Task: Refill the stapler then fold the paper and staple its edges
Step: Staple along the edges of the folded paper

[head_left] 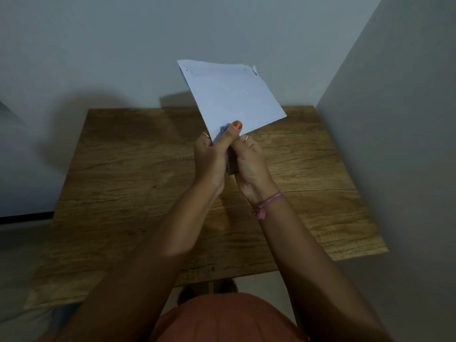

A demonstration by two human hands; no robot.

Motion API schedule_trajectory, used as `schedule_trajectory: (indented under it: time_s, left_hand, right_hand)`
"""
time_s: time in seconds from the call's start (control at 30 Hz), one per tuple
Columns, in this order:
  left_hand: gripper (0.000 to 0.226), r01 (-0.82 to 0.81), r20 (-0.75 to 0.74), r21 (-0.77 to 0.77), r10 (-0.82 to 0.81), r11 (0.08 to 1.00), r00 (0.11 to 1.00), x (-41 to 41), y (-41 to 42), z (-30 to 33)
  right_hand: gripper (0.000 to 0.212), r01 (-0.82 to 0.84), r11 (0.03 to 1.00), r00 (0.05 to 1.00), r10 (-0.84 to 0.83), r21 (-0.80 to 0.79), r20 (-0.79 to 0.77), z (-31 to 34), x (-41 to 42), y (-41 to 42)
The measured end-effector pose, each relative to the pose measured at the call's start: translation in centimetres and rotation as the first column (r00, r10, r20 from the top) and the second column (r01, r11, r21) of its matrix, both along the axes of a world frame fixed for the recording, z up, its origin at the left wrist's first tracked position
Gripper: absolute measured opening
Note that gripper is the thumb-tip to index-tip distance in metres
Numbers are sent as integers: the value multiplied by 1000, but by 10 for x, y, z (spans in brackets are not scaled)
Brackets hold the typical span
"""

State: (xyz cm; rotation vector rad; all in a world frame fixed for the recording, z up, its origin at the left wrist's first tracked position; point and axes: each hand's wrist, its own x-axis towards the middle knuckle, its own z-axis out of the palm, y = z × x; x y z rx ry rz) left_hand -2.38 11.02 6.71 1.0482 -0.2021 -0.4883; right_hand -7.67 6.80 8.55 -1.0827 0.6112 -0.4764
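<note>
Both hands holding stapler above wooden table. Left hand gripping stapler, thumb pressing top. Right hand wrapping fingers around stapler body. Folded paper sitting clamped at lower corner, tilting up toward wall.

A plain room, likely in a home, though little fixes it. A small wood-grain surface is pushed into a corner between a bare pale back wall and a grey side wall. Pale floor shows at the left, under dim light.
</note>
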Motion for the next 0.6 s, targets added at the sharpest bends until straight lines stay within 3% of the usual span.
schedule_trajectory:
  time_s: [0.3,0.5,0.6]
  left_hand:
    - [14,-3,-41,-75,0,997,999,-4,-3,8]
    - [13,-25,-62,-68,21,997,998,-5,-1,11]
    - [23,-6,-34,-32,5,999,999,-3,3,11]
  right_hand:
    - [30,35,997,997,-40,76,72,6,2,3]
    - [20,31,998,997,-36,62,74,4,3,5]
    - [33,24,1000,999,-24,19,31,6,1,4]
